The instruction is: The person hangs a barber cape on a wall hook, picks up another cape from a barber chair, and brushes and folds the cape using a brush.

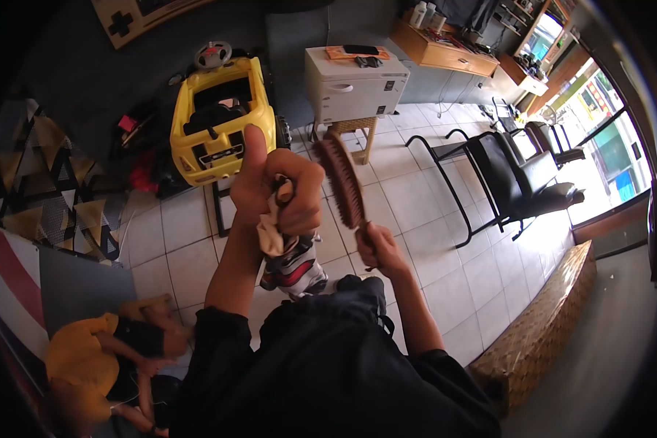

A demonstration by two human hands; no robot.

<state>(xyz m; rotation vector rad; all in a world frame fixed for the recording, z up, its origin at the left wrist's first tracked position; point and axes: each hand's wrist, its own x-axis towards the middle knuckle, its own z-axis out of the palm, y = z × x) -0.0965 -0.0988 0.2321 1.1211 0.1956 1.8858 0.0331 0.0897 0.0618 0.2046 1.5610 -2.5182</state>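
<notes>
My left hand [277,193] is raised in front of my chest, fingers curled around a bunched cloth and thumb pointing up. The cloth [294,274] hangs below the fist, cream near the top and patterned in grey, white, black and red lower down. Just to the right, my right hand [378,247] grips the handle of a long brown brush [341,179]. The brush is upright and tilted left, its bristles facing the left hand. Brush and cloth are apart.
A yellow toy car [255,120] stands ahead, beside a small white cabinet [343,98] on a woven stool. Black chairs [493,171] stand right, near a glass door. A woven bench [544,328] is lower right. A person in a yellow shirt [84,350] sits lower left.
</notes>
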